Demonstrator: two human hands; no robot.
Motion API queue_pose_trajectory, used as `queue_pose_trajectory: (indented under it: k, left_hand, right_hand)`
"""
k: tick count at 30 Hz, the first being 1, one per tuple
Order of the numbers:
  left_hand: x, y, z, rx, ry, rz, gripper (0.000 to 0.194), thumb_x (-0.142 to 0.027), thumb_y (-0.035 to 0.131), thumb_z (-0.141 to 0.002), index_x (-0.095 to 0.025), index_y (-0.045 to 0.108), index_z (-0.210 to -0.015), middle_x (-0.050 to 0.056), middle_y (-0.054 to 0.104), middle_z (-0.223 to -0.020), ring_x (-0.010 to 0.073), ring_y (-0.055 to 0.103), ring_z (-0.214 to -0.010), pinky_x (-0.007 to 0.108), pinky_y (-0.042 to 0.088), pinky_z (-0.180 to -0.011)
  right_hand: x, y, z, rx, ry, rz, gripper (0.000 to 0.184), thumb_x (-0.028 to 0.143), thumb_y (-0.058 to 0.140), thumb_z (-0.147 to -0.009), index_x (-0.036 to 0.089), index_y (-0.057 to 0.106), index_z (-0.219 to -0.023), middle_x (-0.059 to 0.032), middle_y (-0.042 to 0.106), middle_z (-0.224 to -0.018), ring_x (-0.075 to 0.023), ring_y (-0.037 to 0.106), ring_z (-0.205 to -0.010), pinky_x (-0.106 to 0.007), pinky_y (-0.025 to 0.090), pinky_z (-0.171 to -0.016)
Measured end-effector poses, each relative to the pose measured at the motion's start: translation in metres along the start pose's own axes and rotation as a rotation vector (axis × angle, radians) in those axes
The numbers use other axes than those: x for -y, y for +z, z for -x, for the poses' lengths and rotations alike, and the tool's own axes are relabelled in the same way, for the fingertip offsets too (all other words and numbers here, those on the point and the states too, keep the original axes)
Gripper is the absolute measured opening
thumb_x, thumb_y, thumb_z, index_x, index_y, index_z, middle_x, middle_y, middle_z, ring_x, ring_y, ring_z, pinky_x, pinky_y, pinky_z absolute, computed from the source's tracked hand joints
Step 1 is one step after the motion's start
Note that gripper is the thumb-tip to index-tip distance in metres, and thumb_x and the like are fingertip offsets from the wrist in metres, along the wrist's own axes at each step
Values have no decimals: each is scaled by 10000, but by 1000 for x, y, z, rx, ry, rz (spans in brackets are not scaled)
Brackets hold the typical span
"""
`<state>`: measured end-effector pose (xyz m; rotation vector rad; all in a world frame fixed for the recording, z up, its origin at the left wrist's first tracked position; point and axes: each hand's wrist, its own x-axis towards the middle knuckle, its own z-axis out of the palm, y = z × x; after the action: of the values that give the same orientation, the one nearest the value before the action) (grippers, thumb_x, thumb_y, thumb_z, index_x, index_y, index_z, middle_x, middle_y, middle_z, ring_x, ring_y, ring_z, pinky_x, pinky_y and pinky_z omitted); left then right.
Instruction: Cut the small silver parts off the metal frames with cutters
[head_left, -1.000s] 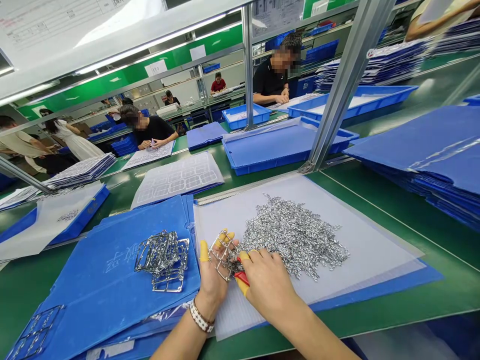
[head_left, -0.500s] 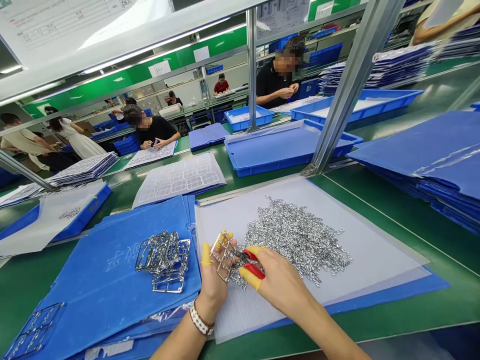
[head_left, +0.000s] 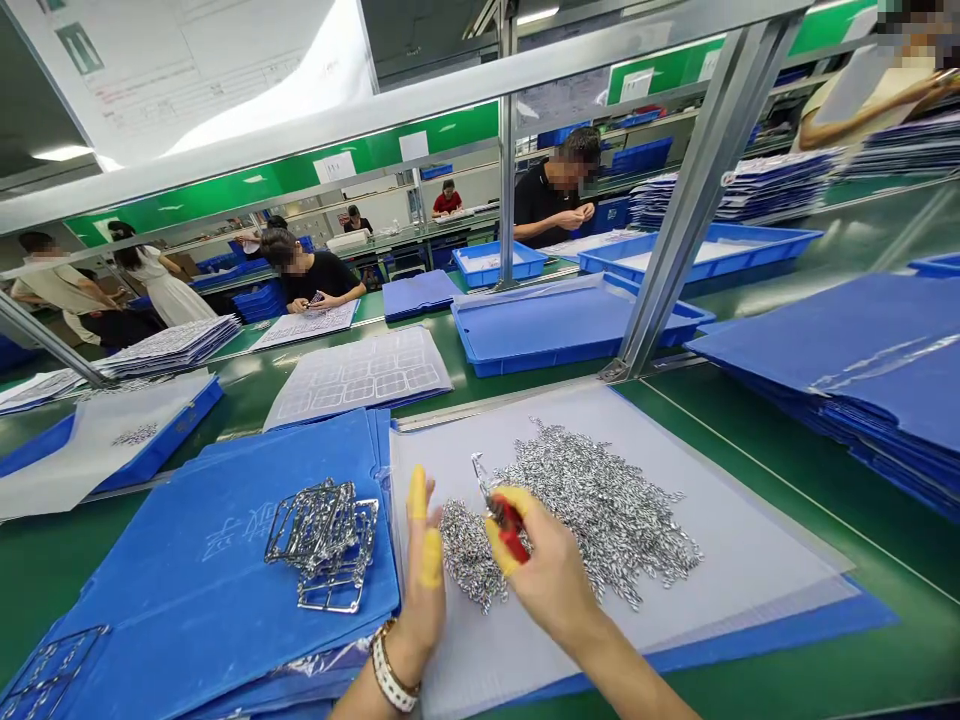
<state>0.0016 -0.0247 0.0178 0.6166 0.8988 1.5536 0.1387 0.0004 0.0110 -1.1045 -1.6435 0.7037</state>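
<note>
Bare forearms lead down to both hands. The left hand (head_left: 422,600) wears two yellow rubber finger cots (head_left: 417,493), snug over the fingers, and its wrist carries a white bracelet (head_left: 388,678) with gold-toned links. The right hand (head_left: 551,575) wears matching yellow cots (head_left: 501,546) over its thumb and a finger.

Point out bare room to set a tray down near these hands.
Bare green bench top shows between the translucent plastic sheet and the stacked blue folders. The sheet's far corner, beyond the metal pieces, also has room. Crowded: around the left hand and right hand, the red-handled cutters, and the metal frames on the blue folder.
</note>
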Motion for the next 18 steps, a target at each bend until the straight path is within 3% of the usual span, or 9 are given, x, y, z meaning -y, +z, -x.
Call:
queue_pose_trajectory:
  k: [3,5,8,10,13,16,18]
  left_hand:
    - [7,-6,-15,40,-169,155,656,-568,498,-827,-322,343,-1415,83,361,-1476,289,421,-1280,445,348,-1027]
    - [9,-9,-21,147,-352,273,729,-641,455,-809,-291,313,-1432,134,493,-1361,318,527,-1172,493,380,-981]
    - [6,-10,-26,273,-488,359,735,-637,449,-809,-260,327,-1428,148,596,-1234,334,594,-1074,523,391,-946]
    - [5,-9,-27,262,-506,359,693,-597,451,-828,-241,357,-1414,143,644,-1152,322,628,-1007,513,406,-923]
    - [7,-9,-28,177,-458,360,639,-558,448,-848,-216,411,-1387,130,679,-1068,290,651,-925,466,440,-882]
    - [15,-14,-29,126,-390,333,589,-524,458,-859,-185,478,-1341,126,677,-1084,262,644,-928,413,455,-866]
    - [20,-17,-29,120,-352,289,559,-500,467,-865,-166,515,-1311,126,669,-1114,258,630,-973,396,443,-891]
  right_hand:
    - [4,9,15,131,-343,201,295,52,418,-770,202,543,-992,-57,617,-895,-191,553,-840,-348,448,-788]
    - [5,18,24,269,-421,300,314,15,442,-711,205,547,-937,-54,616,-894,-203,535,-845,-372,433,-815]
    - [8,28,33,430,-405,413,318,18,510,-647,209,547,-898,-54,619,-955,-228,522,-897,-400,412,-847]
    - [12,27,34,494,-387,400,343,43,544,-646,214,549,-944,-51,616,-1000,-232,521,-932,-399,405,-869]
    - [17,16,27,462,-322,394,380,116,576,-701,221,545,-1065,-59,607,-1050,-236,526,-980,-398,398,-905]
    - [16,4,13,379,-153,587,256,211,578,-779,200,575,-1036,-84,620,-999,-256,556,-949,-408,425,-852]
    - [14,-1,5,395,-62,719,197,264,574,-809,188,598,-990,-86,637,-934,-262,582,-886,-400,441,-791]
